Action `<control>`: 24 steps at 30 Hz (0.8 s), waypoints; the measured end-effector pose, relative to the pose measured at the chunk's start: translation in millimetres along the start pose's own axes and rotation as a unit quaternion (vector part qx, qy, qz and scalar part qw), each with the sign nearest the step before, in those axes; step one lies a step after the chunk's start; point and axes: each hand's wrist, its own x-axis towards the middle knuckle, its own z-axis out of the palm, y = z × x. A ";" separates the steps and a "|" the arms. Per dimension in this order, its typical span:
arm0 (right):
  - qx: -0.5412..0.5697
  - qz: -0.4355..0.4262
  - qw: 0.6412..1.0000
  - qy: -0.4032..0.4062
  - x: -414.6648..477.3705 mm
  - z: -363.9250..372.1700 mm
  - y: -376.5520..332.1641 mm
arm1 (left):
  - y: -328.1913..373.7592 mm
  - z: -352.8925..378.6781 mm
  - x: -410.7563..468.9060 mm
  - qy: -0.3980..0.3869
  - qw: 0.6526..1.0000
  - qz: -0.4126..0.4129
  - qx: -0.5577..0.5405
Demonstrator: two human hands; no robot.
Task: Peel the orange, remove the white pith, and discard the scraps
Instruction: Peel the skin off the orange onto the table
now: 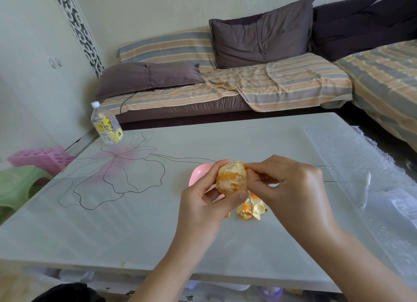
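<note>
Just right of frame centre, above the pale worktop (135, 222), sits the orange (232, 177). It is round and almost bare, its surface dull and patchy, with cream pith lying in flakes over glossy orange flesh. The left hand (203, 202) has it in a curled grip, thumb tucked under the bottom and fingers wrapped up behind to the top, so the fruit sits at the fingertips, clear of the palm. The right hand (286, 189) comes in from the right, its grip closed to a pinch, fingertips pressed together at the orange's upper right edge. Whether they hold pith or a last chip of rind I cannot tell. Both hands hold the fruit above the surface, not resting on it.

Directly below, on the worktop, lies a heap of peel scraps (251, 208), curled and ragged, pale inside and bright outside. Behind the left hand peeks a smooth pink dish (198, 173), mostly hidden. The worktop is glossy, printed with a thin-lined flower tinted pink. At its right edge lies crinkly clear bubble wrap (361, 166). Toward the upper left stands a clear plastic bottle (107, 123) with a yellow label and white cap.
</note>
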 end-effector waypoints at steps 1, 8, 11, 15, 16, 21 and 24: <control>0.010 0.011 1.000 -0.005 0.4 -0.7 -0.3 | -0.8 0.1 -0.5 0.002 1.000 -0.002 0.003; 0.174 0.126 0.969 -0.123 5.9 -11.6 5.4 | 0.0 -8.1 1.6 0.011 0.999 0.002 0.033; 0.179 0.092 0.968 -0.150 6.7 -16.1 8.4 | 1.2 -10.4 1.5 -0.011 0.999 0.008 0.045; 0.166 0.049 0.971 -0.163 3.9 -20.7 14.0 | -0.2 -11.6 0.4 -0.036 0.998 0.019 0.051; 0.164 0.042 0.972 -0.164 2.7 -21.6 14.7 | -1.0 -11.2 -0.1 -0.040 0.998 0.017 0.053; 0.099 -0.014 0.983 -0.155 -3.1 -26.6 14.1 | -4.3 -8.9 -3.0 -0.062 0.996 0.003 0.057; 0.043 -0.044 0.988 -0.145 -5.7 -29.0 13.0 | -3.6 -5.7 -3.9 -0.069 0.997 -0.002 0.044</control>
